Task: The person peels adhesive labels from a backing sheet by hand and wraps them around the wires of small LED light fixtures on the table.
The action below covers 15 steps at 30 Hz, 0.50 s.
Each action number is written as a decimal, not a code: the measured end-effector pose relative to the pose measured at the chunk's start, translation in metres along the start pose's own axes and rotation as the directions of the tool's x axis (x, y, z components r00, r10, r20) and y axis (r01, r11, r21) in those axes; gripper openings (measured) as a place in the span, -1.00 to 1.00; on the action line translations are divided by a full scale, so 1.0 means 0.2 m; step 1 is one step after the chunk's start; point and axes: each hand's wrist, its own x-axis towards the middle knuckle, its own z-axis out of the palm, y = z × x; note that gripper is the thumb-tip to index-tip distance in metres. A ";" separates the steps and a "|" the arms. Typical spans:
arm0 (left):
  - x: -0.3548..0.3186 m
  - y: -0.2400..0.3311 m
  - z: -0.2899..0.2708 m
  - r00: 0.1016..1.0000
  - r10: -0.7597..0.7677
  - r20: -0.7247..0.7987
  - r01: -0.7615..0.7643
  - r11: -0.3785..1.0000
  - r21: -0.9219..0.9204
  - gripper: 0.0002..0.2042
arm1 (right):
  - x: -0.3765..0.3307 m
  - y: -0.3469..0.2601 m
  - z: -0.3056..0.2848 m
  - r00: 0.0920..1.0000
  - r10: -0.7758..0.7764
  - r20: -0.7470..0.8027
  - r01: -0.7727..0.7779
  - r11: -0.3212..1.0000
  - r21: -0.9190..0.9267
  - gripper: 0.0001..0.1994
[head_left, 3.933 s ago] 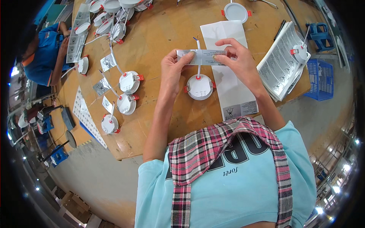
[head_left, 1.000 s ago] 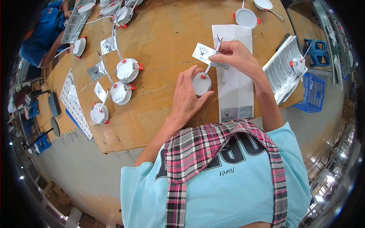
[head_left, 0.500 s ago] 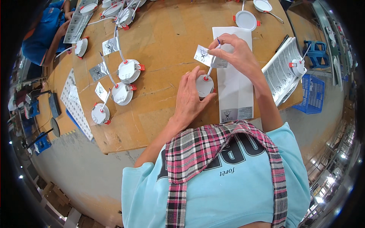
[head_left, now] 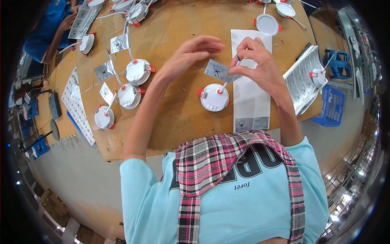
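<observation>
A round white downlight [head_left: 213, 101] with red-tipped clips lies back side up on the table in front of me. From it a short white cable [head_left: 224, 86] rises, bearing a silver printed label [head_left: 215, 70]. My right hand [head_left: 259, 63] pinches that label where it meets the cable, between thumb and fingers. Beyond and left of the label, my left hand [head_left: 199, 48] is in the air with fingers stretched out, holding nothing. A long white label backing sheet [head_left: 252, 99], with one label at its near end, lies under and beside my right hand.
Several labelled downlights [head_left: 138, 72] stand on the left. More lamps sit at the far edge. At right, a stack of label sheets [head_left: 301, 77] carries a downlight [head_left: 318, 78] beside a black pen [head_left: 302, 46]. A co-worker's arm [head_left: 55, 40] is at far left.
My left hand has let go of the downlight and moved up and away, uncovering it. My right hand has lowered slightly with the label.
</observation>
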 end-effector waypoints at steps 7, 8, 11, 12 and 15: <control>0.22 -0.02 0.11 0.830 -0.214 0.515 0.290 0.954 -0.071 -0.50 | -0.03 -0.03 0.01 0.995 -0.099 -0.013 0.099 0.994 0.054 -0.83; 0.22 -0.01 0.12 0.813 -0.234 0.533 0.315 0.947 -0.064 -0.49 | -0.03 -0.02 0.00 0.995 -0.094 -0.011 0.095 0.994 0.053 -0.83; 0.24 -0.06 0.10 0.788 -0.181 0.589 0.260 0.964 -0.052 -0.50 | -0.04 -0.02 0.00 0.997 -0.080 -0.019 0.081 0.994 0.068 -0.82; 0.24 -0.07 0.09 0.788 -0.183 0.587 0.262 0.964 -0.051 -0.50 | -0.05 -0.02 0.00 0.996 -0.082 -0.033 0.084 0.994 0.068 -0.81; 0.20 -0.07 0.05 0.862 -0.182 0.473 0.206 0.978 0.001 -0.58 | -0.05 -0.01 0.01 0.997 -0.069 -0.043 0.072 0.994 0.076 -0.79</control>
